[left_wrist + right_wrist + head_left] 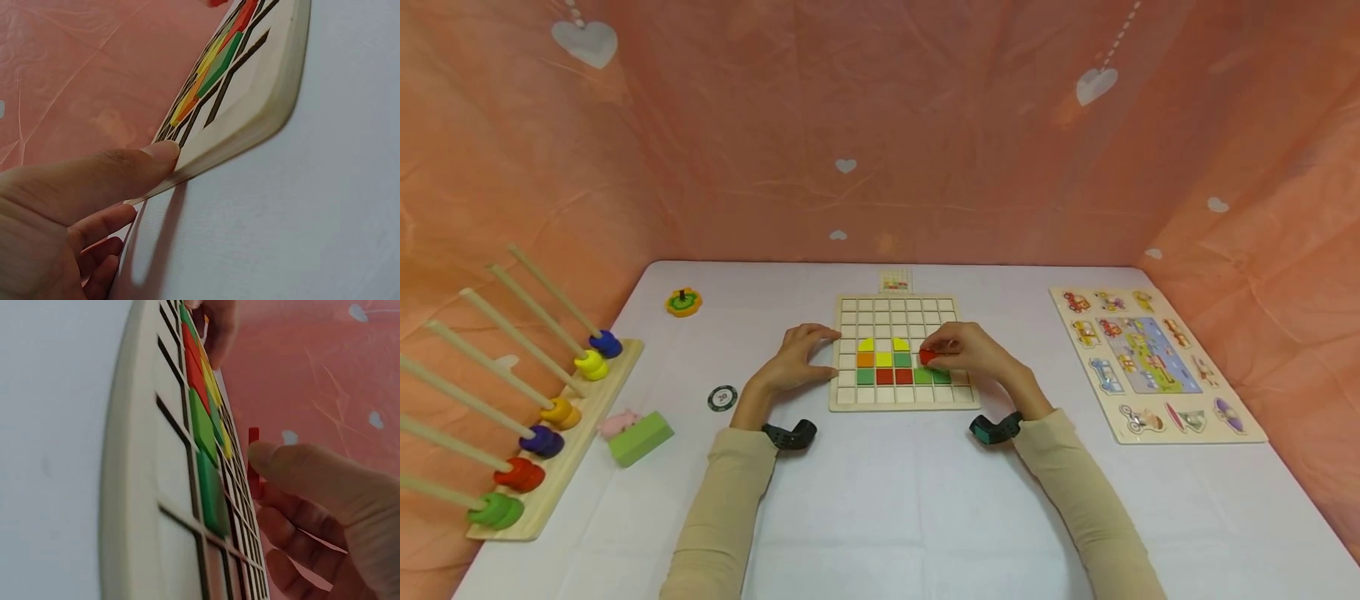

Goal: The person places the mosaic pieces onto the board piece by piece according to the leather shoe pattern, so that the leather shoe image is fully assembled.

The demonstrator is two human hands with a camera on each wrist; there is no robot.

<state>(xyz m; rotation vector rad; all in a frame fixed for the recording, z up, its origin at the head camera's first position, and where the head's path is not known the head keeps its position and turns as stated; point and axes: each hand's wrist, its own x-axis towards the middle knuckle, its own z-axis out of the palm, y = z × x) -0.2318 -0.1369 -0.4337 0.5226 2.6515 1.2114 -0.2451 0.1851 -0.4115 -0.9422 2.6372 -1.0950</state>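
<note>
A light wooden grid board (906, 403) lies in the middle of the table, with yellow, orange, green and red tiles in its squares. My right hand (973, 350) pinches a red tile (254, 464) between thumb and fingers, holding it over the board right of the placed tiles. At the board's left side, my left hand (793, 360) touches the edge with its thumb (164, 152) and forefinger, the two spread apart. Two green tiles (212, 494) sit in the row nearest the right wrist camera. A small pattern card (896, 281) lies just behind the board.
At the left stands a wooden peg stand (606, 392) with coloured rings. Near it are a green block (642, 439), a pink pig figure (619, 423), a round chip (722, 398) and a yellow-green spinning top (683, 302). A wooden picture puzzle (1086, 367) lies at the right.
</note>
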